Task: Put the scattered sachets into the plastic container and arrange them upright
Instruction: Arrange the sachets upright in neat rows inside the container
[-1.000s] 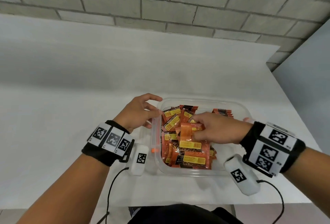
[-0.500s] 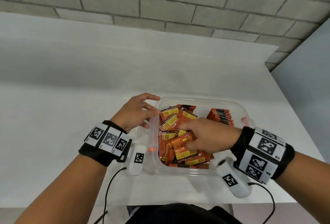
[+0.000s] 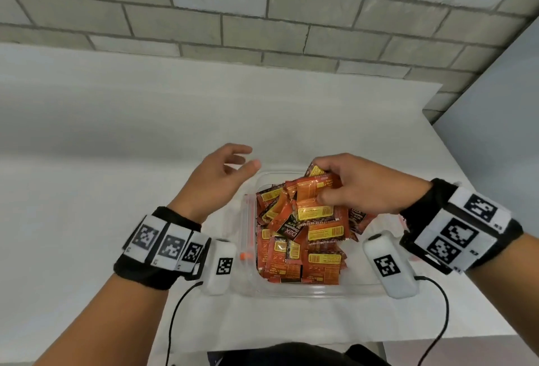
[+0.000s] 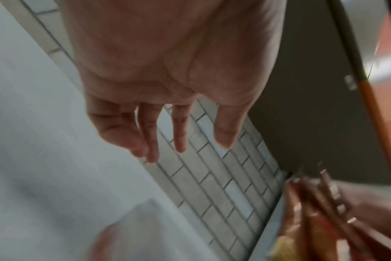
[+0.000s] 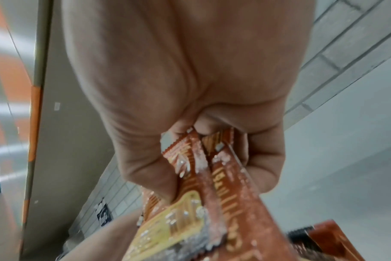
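A clear plastic container [image 3: 306, 289] sits on the white table, holding a loose heap of orange sachets [image 3: 294, 246] with yellow labels. My right hand [image 3: 329, 190] is raised over the container's far half and grips a bunch of sachets [image 3: 313, 190] between thumb and fingers; the right wrist view shows the sachets [image 5: 214, 190] clamped in the fist. My left hand [image 3: 233, 165] hovers just left of the container's far left corner, fingers [image 4: 179, 130] spread and holding nothing. The bunch of sachets [image 4: 319, 217] appears blurred at the lower right of the left wrist view.
The white table [image 3: 116, 190] stretches left and behind the container up to a grey brick wall [image 3: 262, 15]. Its right edge [image 3: 466, 167] runs close to the container. An orange clip [image 3: 244, 255] marks the container's left rim. Cables hang off the near table edge.
My right hand closed on a bunch of sachets in the heap and lifted it up toward the far side. My left hand let go of the container's left rim and rose, fingers spreading.
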Available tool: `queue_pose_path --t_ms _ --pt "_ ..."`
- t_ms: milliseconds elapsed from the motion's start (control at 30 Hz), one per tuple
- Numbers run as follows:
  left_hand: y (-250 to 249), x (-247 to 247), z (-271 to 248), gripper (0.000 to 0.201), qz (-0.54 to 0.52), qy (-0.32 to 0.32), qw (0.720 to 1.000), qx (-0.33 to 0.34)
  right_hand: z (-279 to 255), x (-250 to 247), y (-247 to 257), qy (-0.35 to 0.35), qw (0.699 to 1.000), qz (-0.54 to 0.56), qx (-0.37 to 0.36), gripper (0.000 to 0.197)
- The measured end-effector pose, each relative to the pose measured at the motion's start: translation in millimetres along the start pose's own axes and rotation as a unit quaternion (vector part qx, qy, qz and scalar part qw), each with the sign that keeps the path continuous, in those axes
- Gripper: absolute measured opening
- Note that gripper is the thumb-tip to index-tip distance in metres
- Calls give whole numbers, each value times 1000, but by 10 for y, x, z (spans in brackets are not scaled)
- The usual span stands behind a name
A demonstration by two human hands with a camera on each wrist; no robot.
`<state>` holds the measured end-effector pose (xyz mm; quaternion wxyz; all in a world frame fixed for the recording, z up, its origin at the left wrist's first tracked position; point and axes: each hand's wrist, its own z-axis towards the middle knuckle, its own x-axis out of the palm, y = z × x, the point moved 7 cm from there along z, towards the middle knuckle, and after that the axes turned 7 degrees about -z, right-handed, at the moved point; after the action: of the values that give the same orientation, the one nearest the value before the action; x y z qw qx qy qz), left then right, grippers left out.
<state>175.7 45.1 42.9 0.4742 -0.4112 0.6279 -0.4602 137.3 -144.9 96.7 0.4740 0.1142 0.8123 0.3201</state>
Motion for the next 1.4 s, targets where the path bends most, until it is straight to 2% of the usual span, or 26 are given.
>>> queue_pose_path --t_ms 67,167,200,233,267,333,433,500,567,633,667,700,767,833,900,967,1067,1233,1300,1400 --pt "-245 150 -71 50 -97 69 993 13 -18 -142 39 -21 1000 20 -10 10" --pt "-384 569 -216 80 -207 228 950 -41 -37 -322 139 -49 996 56 -39 14" --pt "-402 703 -266 78 -232 267 933 -61 -37 -356 177 -56 995 69 -49 15" --pt "-413 807 -298 65 -247 288 922 -79 -34 -378 209 -62 993 81 -57 16" --pt "-437 877 -313 49 -265 295 913 -93 -32 -391 237 -68 992 91 -64 17" --pt "-493 949 -318 36 -317 288 896 -118 -24 -387 266 -78 989 99 -74 19" --pt "-520 974 -277 39 -363 276 882 -121 -17 -358 232 -81 988 111 -68 21" --pt "-490 991 -268 44 -369 274 880 -122 -39 -365 186 -86 981 159 -65 22" --pt "-420 988 -252 46 -380 259 878 -131 -102 -445 84 -149 974 167 -45 19" --pt "-335 941 -222 46 -397 227 878 -142 -215 -530 -113 -245 961 130 10 10" --pt "-298 903 -208 43 -403 209 879 -146 -268 -519 -216 -259 961 89 38 7" --pt "-266 868 -197 41 -409 197 879 -146 -295 -449 -317 -232 970 28 64 7" --pt "-227 812 -190 40 -416 186 879 -144 -315 -167 -522 -94 985 -104 103 7" --pt "-195 771 -185 45 -416 178 881 -141 -336 112 -693 32 970 -216 108 15" --pt "-172 746 -180 53 -411 172 884 -142 -340 279 -784 101 949 -279 111 25" --pt "-156 748 -179 56 -404 171 888 -140 -312 370 -820 128 936 -312 100 31" --pt "-143 750 -189 47 -404 173 887 -141 -267 466 -861 149 921 -349 90 35" --pt "-93 746 -197 43 -396 174 889 -147 -209 589 -971 183 879 -426 108 37" --pt "-88 744 -196 42 -399 175 887 -151 -197 583 -997 180 876 -431 119 37" --pt "-95 760 -198 43 -402 182 883 -160 -195 526 -962 157 887 -416 126 32"
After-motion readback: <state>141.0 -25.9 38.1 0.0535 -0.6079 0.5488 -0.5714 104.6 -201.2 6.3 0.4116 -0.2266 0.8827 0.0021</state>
